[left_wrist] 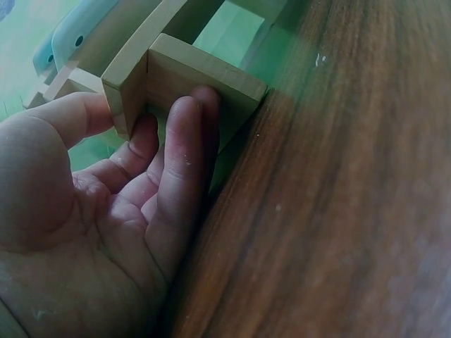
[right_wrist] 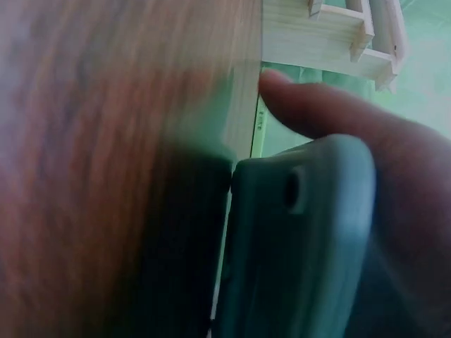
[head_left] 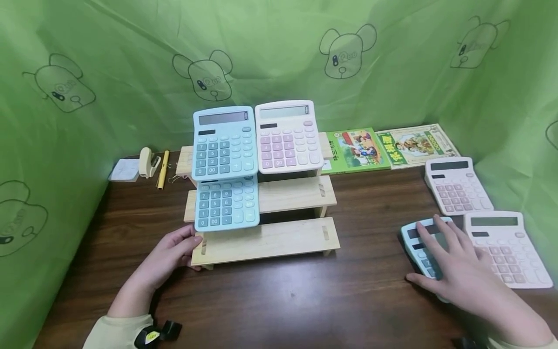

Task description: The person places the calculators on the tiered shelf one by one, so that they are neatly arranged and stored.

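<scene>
Fingers of the left hand (head_left: 171,253), left of centre, pinch the left end of the wooden rack (head_left: 270,244), some hidden beneath. At centre it bears two blue calculators (head_left: 224,145), the lower's display mostly covered, and one pink-keyed calculator (head_left: 289,140). Lower right, the right hand (head_left: 462,269) spreads nearly straight fingers over a third blue calculator (head_left: 420,254), hiding many keys, beside two more pink-keyed calculators (head_left: 507,249).

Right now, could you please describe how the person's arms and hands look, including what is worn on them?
Both the left hand and the right hand are without gloves. The left side has a pale cream sleeve and a black strap with a yellow marking. On the right, only a little pale cuff shows.
</scene>
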`<state>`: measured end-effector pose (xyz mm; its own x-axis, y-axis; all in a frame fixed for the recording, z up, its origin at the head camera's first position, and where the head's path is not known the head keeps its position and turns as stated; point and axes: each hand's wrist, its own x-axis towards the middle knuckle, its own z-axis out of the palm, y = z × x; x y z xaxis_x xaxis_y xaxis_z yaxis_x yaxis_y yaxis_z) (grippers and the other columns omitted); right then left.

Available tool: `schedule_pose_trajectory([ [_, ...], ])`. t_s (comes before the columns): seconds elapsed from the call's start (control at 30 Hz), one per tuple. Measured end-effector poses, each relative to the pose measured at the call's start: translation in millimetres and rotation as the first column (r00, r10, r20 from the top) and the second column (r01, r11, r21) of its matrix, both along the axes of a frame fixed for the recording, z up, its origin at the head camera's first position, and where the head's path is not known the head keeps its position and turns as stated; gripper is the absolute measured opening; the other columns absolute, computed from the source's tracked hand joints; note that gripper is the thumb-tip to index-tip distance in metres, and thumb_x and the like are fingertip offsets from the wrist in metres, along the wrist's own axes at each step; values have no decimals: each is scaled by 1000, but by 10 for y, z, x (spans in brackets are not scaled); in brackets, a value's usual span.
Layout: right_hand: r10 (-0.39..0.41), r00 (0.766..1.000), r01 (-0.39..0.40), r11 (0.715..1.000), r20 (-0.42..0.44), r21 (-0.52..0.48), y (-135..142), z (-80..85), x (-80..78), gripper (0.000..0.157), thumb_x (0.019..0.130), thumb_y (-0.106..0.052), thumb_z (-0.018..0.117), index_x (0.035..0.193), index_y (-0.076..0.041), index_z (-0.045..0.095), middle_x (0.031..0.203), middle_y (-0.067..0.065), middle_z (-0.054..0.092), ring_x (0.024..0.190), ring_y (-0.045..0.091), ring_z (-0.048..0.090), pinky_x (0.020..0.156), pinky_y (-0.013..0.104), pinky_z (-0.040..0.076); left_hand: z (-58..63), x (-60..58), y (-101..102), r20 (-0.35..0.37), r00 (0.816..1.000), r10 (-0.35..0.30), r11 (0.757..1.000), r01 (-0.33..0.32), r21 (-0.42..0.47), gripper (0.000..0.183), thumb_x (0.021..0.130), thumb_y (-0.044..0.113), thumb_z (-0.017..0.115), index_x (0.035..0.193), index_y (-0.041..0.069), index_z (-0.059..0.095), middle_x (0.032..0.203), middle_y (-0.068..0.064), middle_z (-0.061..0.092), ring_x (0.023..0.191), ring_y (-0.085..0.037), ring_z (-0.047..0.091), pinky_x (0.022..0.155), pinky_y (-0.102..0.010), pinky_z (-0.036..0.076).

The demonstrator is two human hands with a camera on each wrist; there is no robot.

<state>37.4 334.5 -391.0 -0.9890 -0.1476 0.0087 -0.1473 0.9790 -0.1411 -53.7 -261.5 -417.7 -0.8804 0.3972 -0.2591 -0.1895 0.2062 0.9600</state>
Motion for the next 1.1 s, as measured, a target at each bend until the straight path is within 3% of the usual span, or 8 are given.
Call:
schedule_pose_trajectory([
  [0.2,13,999,-14,999,32,37,-18,38,-30,106,73,-75,64,155,-25,21,159,18,7,133,51,16,73,74,28,0,13,5,8,1000,-7,1000,6,9,37,103,27,47,124,-3,49,104,-24,63,83,-38,67,64,-53,57],
  [0.43,25,998,-29,997,66,68,-45,96,-112,99,77,-75,59,154,-26,24,157,17,12,130,51,19,67,83,29,0,26,5,-12,1000,-21,999,21,28,35,104,26,47,122,-5,49,102,-24,64,82,-37,67,63,-52,57],
  [0.8,72,989,-85,992,133,96,-133,170,-282,90,79,-75,56,151,-24,35,149,19,27,123,51,27,72,79,36,-23,4,8,20,1000,13,1000,-14,14,37,102,31,50,120,-1,51,102,-25,63,82,-41,66,64,-54,56],
  [1.1,103,976,-129,983,193,130,-187,250,-444,89,76,-72,64,146,-22,43,143,18,34,121,46,31,66,73,41,11,19,11,2,1000,1,1000,-1,2,37,102,31,49,117,-3,51,101,-25,64,80,-38,66,64,-53,57],
])
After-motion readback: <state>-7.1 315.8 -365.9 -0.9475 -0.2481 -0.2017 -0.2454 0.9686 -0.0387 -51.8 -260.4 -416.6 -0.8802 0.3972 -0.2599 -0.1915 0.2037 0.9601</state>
